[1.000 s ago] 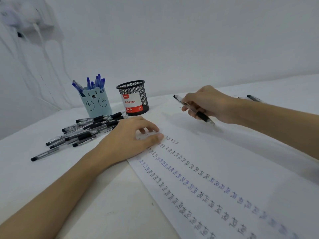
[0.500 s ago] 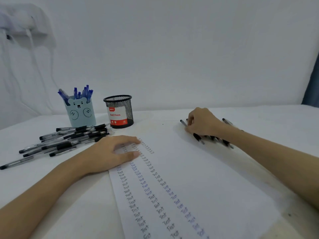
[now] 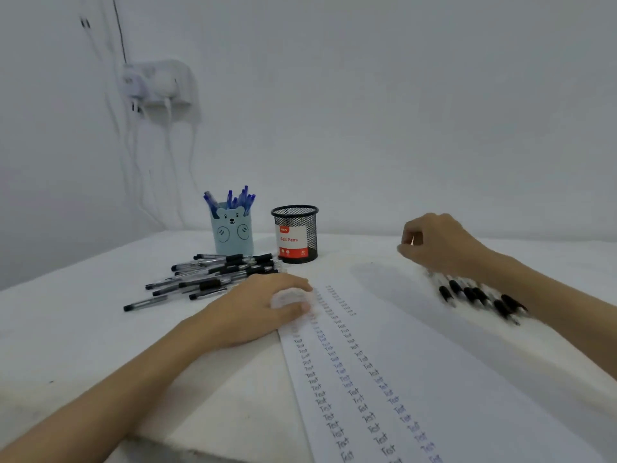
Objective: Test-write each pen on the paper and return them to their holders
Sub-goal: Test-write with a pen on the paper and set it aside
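Observation:
A long white paper (image 3: 440, 369) with three columns of small "Test" words lies across the table. My left hand (image 3: 257, 310) rests flat on the paper's upper left edge and holds nothing. My right hand (image 3: 437, 245) hovers above the paper's far right side, fingers loosely curled and empty. Just below my right wrist several black pens (image 3: 477, 295) lie side by side. A bigger pile of black pens (image 3: 213, 279) lies left of the paper. Behind it stand a light-blue bear holder (image 3: 232, 233) with blue pens in it and a black mesh holder (image 3: 295, 233).
The table (image 3: 66, 329) is white and its front edge runs under my left forearm. A wall socket (image 3: 157, 85) with plugs and hanging cables sits on the wall at the upper left, above the holders.
My right hand carried a black pen to the right, laid it with the pens there and has lifted off empty. My left hand stayed on the paper. The view shifted.

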The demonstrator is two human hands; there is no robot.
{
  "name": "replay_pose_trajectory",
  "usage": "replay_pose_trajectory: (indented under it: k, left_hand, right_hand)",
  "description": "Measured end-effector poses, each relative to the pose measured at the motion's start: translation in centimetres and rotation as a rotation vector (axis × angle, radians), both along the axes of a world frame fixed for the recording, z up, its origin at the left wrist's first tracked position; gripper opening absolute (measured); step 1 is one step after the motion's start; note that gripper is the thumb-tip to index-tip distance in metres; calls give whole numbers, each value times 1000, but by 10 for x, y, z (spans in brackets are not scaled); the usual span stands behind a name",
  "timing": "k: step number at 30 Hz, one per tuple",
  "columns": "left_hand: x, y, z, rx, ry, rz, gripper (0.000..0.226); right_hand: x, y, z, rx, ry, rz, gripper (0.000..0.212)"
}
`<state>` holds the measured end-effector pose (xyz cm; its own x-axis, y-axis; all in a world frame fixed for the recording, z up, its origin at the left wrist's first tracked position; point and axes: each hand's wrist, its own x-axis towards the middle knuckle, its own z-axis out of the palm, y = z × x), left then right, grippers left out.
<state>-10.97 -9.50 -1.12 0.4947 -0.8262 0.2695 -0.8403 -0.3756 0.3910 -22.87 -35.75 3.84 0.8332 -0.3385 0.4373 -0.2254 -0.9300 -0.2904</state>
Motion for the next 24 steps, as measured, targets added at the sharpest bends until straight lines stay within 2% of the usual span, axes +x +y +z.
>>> replay_pose_trajectory:
  k: [5, 10, 12, 14, 16, 18, 24]
  left_hand:
    - [13, 68, -5, -37, -31, 126, 30]
    - [28, 115, -14, -88, -54, 227, 29]
    - [33, 123, -20, -125, -39, 263, 24]
    - [36, 126, -25, -153, -24, 292, 20]
    - [37, 124, -27, -154, -32, 301, 28]
    - [37, 125, -27, -147, -29, 304, 36]
    - [40, 126, -28, -151, -16, 307, 40]
  right_hand:
    - [34, 85, 32, -140, 107, 282, 22]
    - [85, 153, 18, -244, 259, 431, 23]
    - [101, 172, 7, -289, 306, 448, 27]
    - [114, 185, -6, -369, 334, 438, 19]
    - [121, 189, -18, -428, 321, 406, 19]
    - [125, 190, -27, -428, 290, 382, 21]
    - [130, 184, -29, -381, 261, 391, 17]
